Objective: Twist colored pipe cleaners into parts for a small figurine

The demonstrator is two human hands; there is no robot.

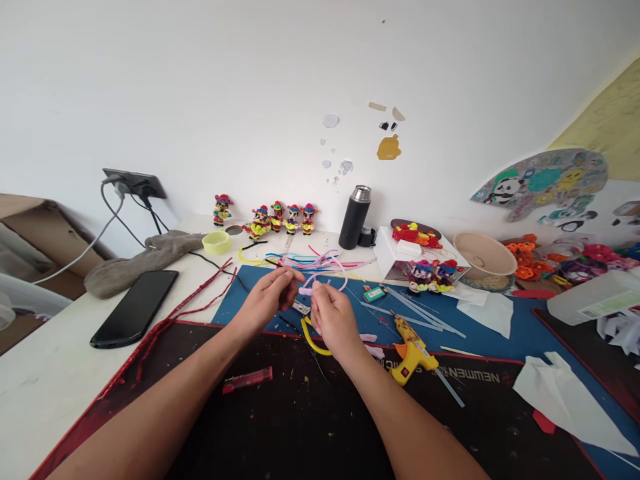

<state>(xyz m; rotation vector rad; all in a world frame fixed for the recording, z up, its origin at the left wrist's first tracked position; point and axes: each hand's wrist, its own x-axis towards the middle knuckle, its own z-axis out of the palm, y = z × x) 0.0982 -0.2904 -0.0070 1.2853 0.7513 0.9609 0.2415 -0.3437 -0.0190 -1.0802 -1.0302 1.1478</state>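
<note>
A lilac pipe cleaner [345, 268] is in hand, over the blue mat [523, 327]. The right hand [334, 317] pinches it between thumb and finger; the left hand [273, 293] is at nine o'clock, close beside, its fingers curled inward, though whether they grip an end I cannot tell. The shaping looks partly done: a short folded bundle sits at the right fingertips, while a wide loop stands out towards one o'clock, seemingly not yet bent in.

Taking the hands as the clock's centre, loose pipe cleaners lie at twelve, and little figures [260, 223] stand at eleven (these look finished). A black flask [353, 219] is at one, a glue gun [414, 353] at four on the edge of a black mat [280, 433], and a yellow pipe cleaner [311, 339] at six. A phone [135, 310] lies at nine on the white table [45, 380]. Behind everything rises a white wall [240, 100] with stickers at one and a socket [135, 183] at ten.
</note>
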